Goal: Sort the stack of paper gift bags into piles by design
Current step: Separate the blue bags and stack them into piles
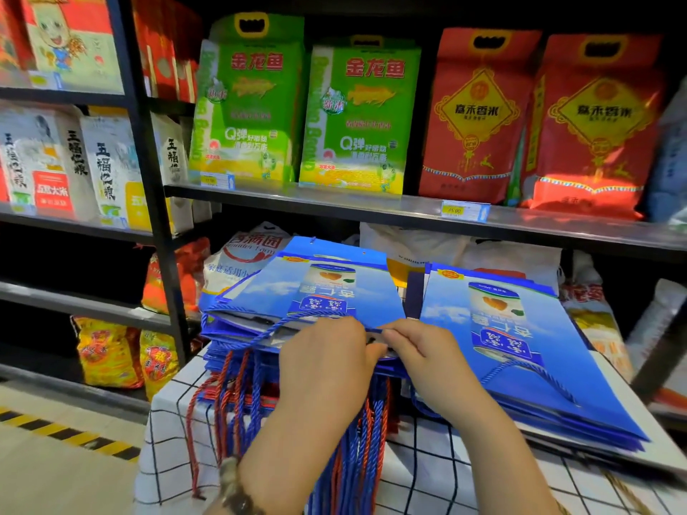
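Nearest the camera: left wrist (234,492) with a bead band, at the bottom edge of view. Beyond it, left hand (327,351), fingers curled down over the near edge of the stack (297,288), grasping a blue cord (373,330) of the top bag. Right hand (420,351) just beside the left, thumb and forefinger pinched on the same cord.

Stack: blue gift bags laid flat on the left half of the bench (174,407). Top bag askew, its corners past the bags beneath. Blue and red loops (241,403) hanging from the stack's near edge, down over the checked cloth.

Pile (550,351): same blue design, flat, on the right half of the bench. Narrow gap between pile and stack. Layers fanned out toward the near right corner.

Room for moving: shelf (371,208) low over the far ends of both heaps, with sacks (245,262) close behind. Cloth showing at the near left corner and in front of the pile. Floor (55,473) to the left of the bench, crossed by a hazard stripe.
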{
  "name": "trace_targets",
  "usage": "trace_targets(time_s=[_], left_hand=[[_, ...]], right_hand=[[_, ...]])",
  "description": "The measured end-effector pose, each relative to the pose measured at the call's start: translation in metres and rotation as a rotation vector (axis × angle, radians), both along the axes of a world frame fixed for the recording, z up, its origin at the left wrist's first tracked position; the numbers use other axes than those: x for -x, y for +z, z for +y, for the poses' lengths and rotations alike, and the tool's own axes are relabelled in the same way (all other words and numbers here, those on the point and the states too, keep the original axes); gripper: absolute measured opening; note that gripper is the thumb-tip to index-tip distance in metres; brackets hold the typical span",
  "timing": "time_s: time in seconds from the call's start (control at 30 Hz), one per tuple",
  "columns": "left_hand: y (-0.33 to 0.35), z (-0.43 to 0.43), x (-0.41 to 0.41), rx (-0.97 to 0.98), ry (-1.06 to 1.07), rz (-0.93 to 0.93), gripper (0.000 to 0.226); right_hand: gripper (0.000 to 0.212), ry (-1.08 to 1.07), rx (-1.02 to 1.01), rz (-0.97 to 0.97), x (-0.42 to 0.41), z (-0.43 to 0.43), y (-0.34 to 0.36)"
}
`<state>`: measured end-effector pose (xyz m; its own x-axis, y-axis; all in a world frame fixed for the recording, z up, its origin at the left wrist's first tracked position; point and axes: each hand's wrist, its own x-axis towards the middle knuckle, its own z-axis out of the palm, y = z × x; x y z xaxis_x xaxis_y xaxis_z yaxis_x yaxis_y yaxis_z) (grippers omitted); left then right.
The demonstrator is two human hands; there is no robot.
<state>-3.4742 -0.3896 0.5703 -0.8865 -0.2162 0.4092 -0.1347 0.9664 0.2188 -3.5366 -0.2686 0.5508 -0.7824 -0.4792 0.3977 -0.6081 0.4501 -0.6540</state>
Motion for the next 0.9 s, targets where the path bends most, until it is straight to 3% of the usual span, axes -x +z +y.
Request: trace_targets(time_s=[0.3,0.47,0.53,0.67,0.8,0.9], left_hand=[[-0.009,0.009,-0.014,-0.186,0.019,0.036,0.022],[0.003,-0.002,-0.024,-0.201,0.008,0.053,0.028],[0.008,-0.007,-0.027,-0.207,-0.03,0.023,0.029],[0.02,-0.019,-0.024,-0.31,-0.084,0.149,0.025],[0.021,-0.03,-0.003,-0.181,-0.088,-0.166,0.025],[0.017,-0.034,0.002,-0.245,-0.11,-0.223,0.025]], right_hand=[[0.027,-0.092,0.079,0.062,-0.011,-0.005,-0.012],[0.017,-0.094,0.131,0.023,-0.014,-0.002,-0.012],[0.023,-0.098,0.141,0.003,-0.016,-0.001,-0.014],[0.029,-0.08,0.188,-0.044,-0.019,0.001,-0.017],[0.03,-0.069,0.194,-0.058,-0.018,0.003,-0.02],[0.031,-0.053,0.216,-0.078,-0.021,0.003,-0.025]])
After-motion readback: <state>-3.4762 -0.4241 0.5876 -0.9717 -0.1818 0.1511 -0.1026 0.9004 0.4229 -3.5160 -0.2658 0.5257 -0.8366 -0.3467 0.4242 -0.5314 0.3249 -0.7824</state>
